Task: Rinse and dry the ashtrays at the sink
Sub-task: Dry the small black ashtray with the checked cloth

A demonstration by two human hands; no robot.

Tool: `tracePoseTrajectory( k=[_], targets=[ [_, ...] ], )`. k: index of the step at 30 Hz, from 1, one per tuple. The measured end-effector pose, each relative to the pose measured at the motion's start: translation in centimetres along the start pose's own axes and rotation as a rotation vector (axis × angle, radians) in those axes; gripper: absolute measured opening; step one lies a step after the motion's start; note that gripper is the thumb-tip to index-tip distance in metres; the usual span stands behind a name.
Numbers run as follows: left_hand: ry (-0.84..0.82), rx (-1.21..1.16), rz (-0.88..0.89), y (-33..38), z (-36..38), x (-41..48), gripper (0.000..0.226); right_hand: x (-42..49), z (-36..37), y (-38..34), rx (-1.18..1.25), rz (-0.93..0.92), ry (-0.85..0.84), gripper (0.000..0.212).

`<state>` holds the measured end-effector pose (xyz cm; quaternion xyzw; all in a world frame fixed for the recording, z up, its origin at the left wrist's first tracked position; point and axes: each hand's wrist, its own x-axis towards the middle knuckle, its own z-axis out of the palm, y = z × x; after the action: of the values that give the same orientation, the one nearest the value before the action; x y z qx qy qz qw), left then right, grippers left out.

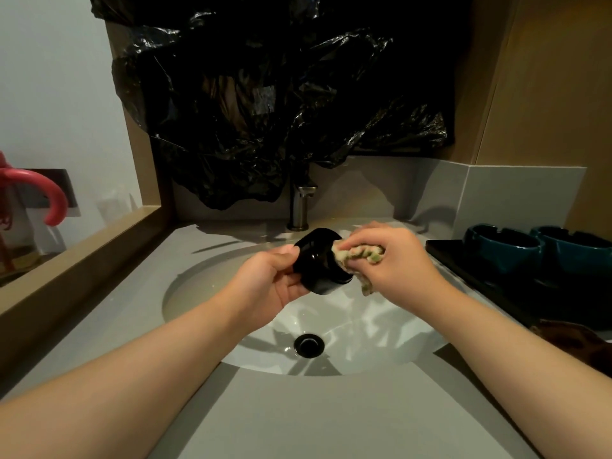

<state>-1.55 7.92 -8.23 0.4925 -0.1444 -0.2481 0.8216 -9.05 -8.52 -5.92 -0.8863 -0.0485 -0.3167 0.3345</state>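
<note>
Gripping a glossy black ashtray [318, 266] above the sink [381, 329], a person's left hand [275, 279] curls its fingers under the round body, with the thumb laid along its upper edge. The ashtray is tipped on its side, and which end faces the camera cannot be told. The right hand [390, 256] has its fingers bunched tight around a crumpled cloth [359, 255], nubby and cream with green and pink flecks, and presses it against the ashtray's right side. A loose end of the cloth hangs below the knuckles.

The oval white basin is smooth and shiny, with a black-ringed drain [309, 344] at its bottom. On the right, a flat black rectangular tray [463, 260] holds two teal ashtrays [503, 250], round and thick-walled with notched rims, standing upright just beside each other. Their insides are too dark to read.

A brushed-metal faucet [299, 207] rises behind the hands from the matte grey countertop [314, 419]. Crinkled black plastic sheeting [265, 94] hangs above it.
</note>
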Motion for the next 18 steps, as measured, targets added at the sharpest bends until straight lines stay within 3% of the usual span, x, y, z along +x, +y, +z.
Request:
tracePoseTrajectory(
  k=[4, 8, 12, 14, 18],
  targets=[
    [-0.023, 0.118, -0.017, -0.3, 0.4, -0.2, 0.023, -0.2, 0.4, -1.1, 0.034, 0.011, 0.102, 0.021],
    [0.047, 0.029, 0.023, -0.3, 0.1, 0.0, 0.031, -0.7, 0.6, -2.1, 0.091, -0.008, -0.083, 0.019],
    [0.098, 0.007, 0.016, -0.1, 0.0, 0.1, 0.03, -0.5, -0.4, -1.4, -0.136, 0.058, -0.262, 0.026],
    [0.112, 0.028, 0.012, -0.2, 0.1, 0.2, 0.031, -0.6, -0.3, -1.3, -0.243, 0.041, -0.248, 0.024],
    [0.098, 0.023, 0.014, -0.1, 0.1, 0.1, 0.03, -0.9, 0.3, -2.0, -0.188, -0.13, -0.169, 0.022]
  ],
)
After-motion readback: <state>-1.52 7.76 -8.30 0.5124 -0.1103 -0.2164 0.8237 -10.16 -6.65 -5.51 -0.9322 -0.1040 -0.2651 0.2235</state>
